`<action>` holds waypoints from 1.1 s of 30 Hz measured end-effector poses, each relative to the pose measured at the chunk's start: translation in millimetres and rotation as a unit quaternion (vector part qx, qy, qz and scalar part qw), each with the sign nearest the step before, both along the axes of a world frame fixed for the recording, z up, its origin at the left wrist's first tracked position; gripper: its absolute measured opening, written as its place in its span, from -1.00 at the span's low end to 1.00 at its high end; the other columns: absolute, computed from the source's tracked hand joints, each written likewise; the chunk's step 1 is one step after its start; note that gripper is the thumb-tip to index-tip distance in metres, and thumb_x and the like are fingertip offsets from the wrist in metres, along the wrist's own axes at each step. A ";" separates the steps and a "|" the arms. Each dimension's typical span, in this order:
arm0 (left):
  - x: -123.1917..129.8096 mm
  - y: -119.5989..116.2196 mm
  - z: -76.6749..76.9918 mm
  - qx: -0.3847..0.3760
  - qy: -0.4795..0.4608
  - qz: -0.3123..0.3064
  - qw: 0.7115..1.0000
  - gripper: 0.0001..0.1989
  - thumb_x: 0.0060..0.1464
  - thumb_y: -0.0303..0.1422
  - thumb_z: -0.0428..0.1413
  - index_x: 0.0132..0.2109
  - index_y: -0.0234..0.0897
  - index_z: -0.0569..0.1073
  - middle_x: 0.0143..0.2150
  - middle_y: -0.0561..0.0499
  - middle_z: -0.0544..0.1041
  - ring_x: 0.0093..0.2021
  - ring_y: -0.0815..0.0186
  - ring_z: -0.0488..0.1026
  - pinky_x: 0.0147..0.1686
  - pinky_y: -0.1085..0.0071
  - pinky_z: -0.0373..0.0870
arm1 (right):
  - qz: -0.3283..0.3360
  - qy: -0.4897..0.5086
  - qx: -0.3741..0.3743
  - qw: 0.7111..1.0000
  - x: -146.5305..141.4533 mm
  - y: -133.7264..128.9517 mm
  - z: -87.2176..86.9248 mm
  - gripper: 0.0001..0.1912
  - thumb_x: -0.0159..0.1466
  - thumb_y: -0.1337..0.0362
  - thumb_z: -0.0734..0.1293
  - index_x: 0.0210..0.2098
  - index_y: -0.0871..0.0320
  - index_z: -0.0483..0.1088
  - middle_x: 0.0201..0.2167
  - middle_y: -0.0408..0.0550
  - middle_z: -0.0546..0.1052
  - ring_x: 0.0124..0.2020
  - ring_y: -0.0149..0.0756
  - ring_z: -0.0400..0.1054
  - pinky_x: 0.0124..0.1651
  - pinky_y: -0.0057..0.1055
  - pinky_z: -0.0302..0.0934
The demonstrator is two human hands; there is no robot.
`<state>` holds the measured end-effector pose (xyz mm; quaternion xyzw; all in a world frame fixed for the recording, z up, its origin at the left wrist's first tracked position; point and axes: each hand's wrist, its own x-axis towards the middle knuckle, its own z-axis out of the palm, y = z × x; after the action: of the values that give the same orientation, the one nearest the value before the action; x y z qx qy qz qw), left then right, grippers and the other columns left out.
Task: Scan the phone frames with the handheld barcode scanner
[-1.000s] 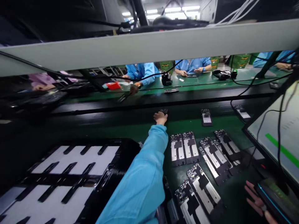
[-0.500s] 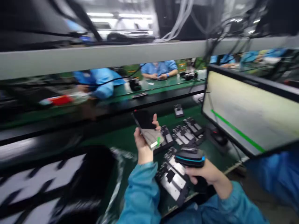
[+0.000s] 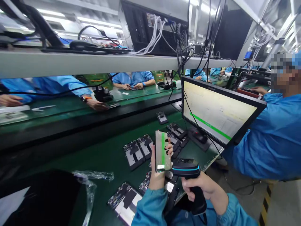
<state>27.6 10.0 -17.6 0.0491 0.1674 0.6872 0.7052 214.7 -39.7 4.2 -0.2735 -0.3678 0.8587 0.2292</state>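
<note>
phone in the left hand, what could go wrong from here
The phone is held by its sides in the left hand, above open phone assemblies; if it slipped, it could hit their exposed boards.
The scanner in the right hand is right by the phone's lower end, so a small swing might knock or scratch it.
A loose black cable hangs across the monitor and might snag an arm.

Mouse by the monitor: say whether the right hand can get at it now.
Probably not while the right hand grips the scanner; emptied, it could likely reach the mouse, though a cable hangs close by.
</note>
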 end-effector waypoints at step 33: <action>-44.2 7.4 -8.0 -0.106 0.517 0.301 0.794 -0.62 0.02 -0.15 0.27 -0.10 -0.30 0.48 -0.22 -0.07 0.57 -0.24 0.23 0.48 -0.22 0.38 0.38 | -0.068 -0.339 0.403 0.847 -59.4 26.1 24.3 -0.79 0.06 0.29 0.48 -0.31 0.17 0.45 -0.35 -0.03 0.61 -0.35 -0.16 0.44 -0.25 -0.30 0.36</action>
<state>-16.6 17.4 -25.6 0.2690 0.5854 0.7148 0.2720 155.3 -13.6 28.5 -0.4558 -0.7169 0.4708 0.2380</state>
